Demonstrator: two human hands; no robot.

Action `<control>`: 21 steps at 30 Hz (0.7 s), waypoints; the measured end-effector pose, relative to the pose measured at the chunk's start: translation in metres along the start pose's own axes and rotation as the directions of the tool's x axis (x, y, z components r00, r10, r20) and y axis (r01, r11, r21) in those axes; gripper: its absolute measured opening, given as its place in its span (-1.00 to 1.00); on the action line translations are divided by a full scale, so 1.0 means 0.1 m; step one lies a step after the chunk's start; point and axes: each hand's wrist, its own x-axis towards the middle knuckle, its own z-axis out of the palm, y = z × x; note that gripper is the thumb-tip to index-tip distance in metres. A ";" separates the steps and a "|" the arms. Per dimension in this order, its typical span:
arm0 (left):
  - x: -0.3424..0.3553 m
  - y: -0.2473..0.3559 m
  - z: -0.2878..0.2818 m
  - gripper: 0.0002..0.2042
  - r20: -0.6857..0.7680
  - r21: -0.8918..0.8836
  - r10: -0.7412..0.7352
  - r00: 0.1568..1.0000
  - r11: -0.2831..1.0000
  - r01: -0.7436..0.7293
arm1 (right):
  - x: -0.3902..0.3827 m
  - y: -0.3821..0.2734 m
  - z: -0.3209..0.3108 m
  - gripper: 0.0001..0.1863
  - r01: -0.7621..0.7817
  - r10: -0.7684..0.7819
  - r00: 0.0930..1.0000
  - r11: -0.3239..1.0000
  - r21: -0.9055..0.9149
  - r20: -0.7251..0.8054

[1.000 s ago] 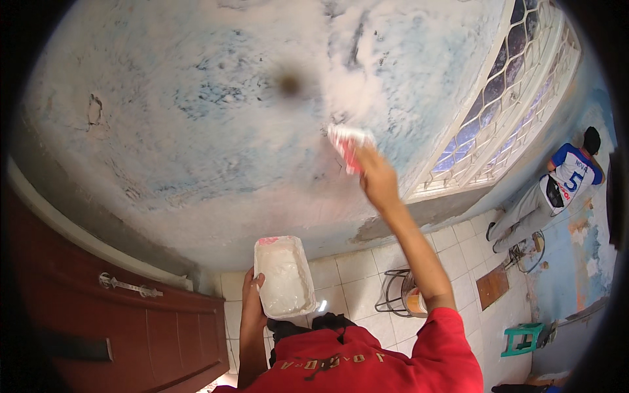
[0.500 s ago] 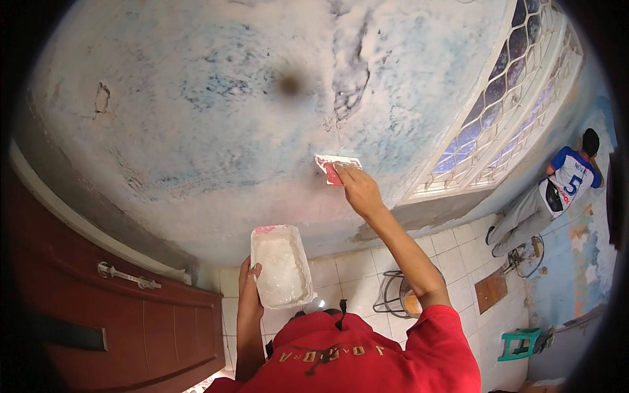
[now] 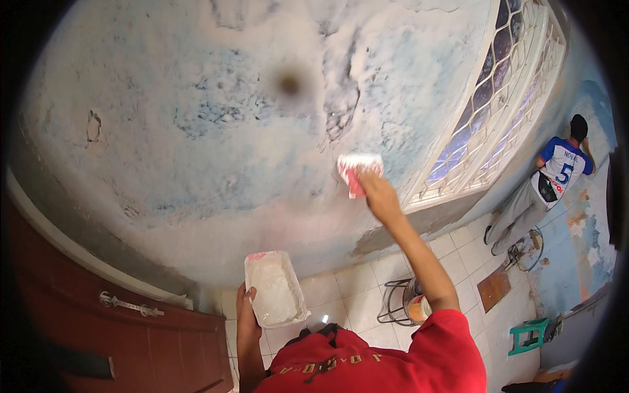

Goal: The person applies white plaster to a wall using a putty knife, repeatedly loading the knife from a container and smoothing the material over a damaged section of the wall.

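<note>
My right hand (image 3: 380,195) grips a red putty scraper (image 3: 357,182) whose wide edge carries white putty. The blade is against or very close to the patchy blue-and-white wall (image 3: 262,164), left of the window; it is slightly smeared by motion. Low on the left, my left hand (image 3: 247,305) is closed on the side of a white rectangular tub (image 3: 249,288). White putty (image 3: 276,291) lies inside the tub, and a pinkish smear marks its far rim. Dark rough patches and cracks show in the wall above the scraper.
A window with a white grille (image 3: 472,131) is at the right. Beyond it a person (image 3: 563,164) stands facing another wall. A metal stand (image 3: 393,304) and a bucket (image 3: 418,308) are below my right arm, a green stool (image 3: 528,336) farther right. A brown door (image 3: 157,347) is at left.
My right hand has moved the scraper to the right along the wall and tilted it. The tub sits lower in the view, and the whole view has shifted slightly.
</note>
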 end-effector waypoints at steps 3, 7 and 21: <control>0.05 0.06 0.02 -0.25 0.031 0.058 0.010 0.999 0.998 -0.012 | -0.07 0.00 -0.09 -0.51 -0.089 0.075 0.990 0.990 0.113 0.119; 0.06 0.13 0.08 -0.26 0.032 0.072 0.018 0.999 0.997 -0.021 | 0.99 0.16 -0.90 -0.44 -0.043 0.052 0.968 0.998 0.039 -0.244; 0.02 0.00 0.02 -0.29 0.063 -0.047 0.063 0.996 0.997 -0.060 | 0.30 -0.31 -0.10 -0.57 -0.015 -0.003 0.995 0.985 0.174 0.104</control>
